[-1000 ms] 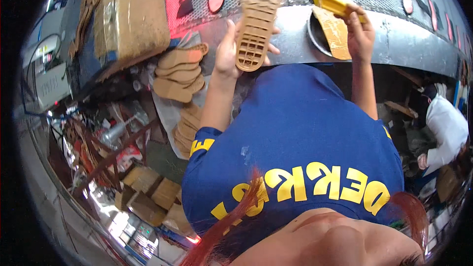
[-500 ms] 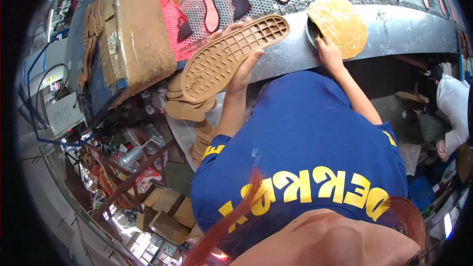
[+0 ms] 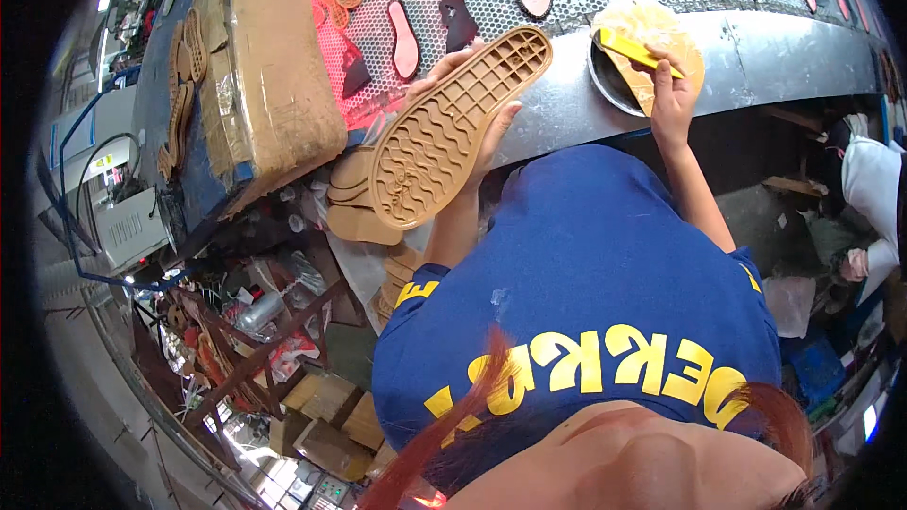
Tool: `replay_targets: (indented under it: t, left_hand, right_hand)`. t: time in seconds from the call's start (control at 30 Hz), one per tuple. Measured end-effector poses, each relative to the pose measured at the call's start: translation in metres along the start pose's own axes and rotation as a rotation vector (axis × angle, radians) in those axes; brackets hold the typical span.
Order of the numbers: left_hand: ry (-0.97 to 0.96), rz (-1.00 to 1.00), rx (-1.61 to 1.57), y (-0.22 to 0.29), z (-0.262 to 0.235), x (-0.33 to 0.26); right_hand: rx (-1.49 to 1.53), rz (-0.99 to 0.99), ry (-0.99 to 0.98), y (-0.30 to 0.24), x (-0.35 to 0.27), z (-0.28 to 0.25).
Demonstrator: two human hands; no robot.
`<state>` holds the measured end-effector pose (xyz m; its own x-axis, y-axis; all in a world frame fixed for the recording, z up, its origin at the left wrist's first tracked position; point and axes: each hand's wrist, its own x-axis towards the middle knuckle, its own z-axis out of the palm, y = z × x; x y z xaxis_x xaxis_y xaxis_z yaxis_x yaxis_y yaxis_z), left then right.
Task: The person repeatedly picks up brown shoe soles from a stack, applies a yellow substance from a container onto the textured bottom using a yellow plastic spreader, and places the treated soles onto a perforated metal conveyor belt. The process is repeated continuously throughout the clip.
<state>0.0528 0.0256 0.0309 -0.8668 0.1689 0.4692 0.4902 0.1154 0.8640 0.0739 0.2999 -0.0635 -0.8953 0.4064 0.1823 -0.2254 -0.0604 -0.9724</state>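
Note:
My left hand (image 3: 490, 143) grips a tan shoe sole (image 3: 444, 146) from behind, thumb on one edge and fingertips over the other. The sole's patterned side, part grid and part wavy ridges, faces up. In my right hand (image 3: 670, 109) is a yellow-handled tool (image 3: 631, 49), held slantwise over a round pan (image 3: 602, 87). A round piece of yellowish cardboard (image 3: 682, 36) covers much of the pan. The tool's working end is too unclear to name.
A mesh conveyor (image 3: 605, 0) carries pink insoles and black shoe pieces beyond a metal ledge (image 3: 756, 57). Cardboard (image 3: 274, 66) covers a bench at left, with more tan soles (image 3: 364, 222) stacked below. Another person's white-clothed arm (image 3: 869, 184) shows at far right.
My right hand has lifted, bringing the yellow-handled tool up into sight over the pan. The sole has tilted and moved slightly nearer me. Pieces on the conveyor have shifted left.

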Motion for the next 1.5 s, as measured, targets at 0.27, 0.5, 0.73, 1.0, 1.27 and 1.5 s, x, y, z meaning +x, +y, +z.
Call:
replay_targets:
  t: [0.27,0.5,0.73,1.0,1.27,1.5]
  left_hand:
    - [-0.147,-0.082,0.145,0.011,-0.001,0.013]
    - [0.003,0.039,-0.142,0.016,0.015,0.012]
    - [-0.119,-0.133,0.002,0.039,0.009,0.012]
    - [-0.117,-0.058,0.108,0.037,0.019,0.017]
    - [-0.014,-0.264,-0.748,0.009,0.017,0.017]
    - [0.064,-0.789,-1.159,0.017,0.008,0.040]
  right_hand:
    - [-0.434,-0.715,-0.209,-0.116,-0.017,0.039]
    - [-0.487,-0.805,-0.260,-0.119,-0.017,0.054]
    - [-0.467,-0.757,-0.257,-0.115,-0.017,0.058]
    - [-0.457,-0.805,-0.329,-0.117,-0.016,0.064]
    - [-0.369,-0.862,-0.460,-0.120,-0.018,0.079]
    - [-0.301,-0.919,-0.527,-0.133,-0.019,0.093]
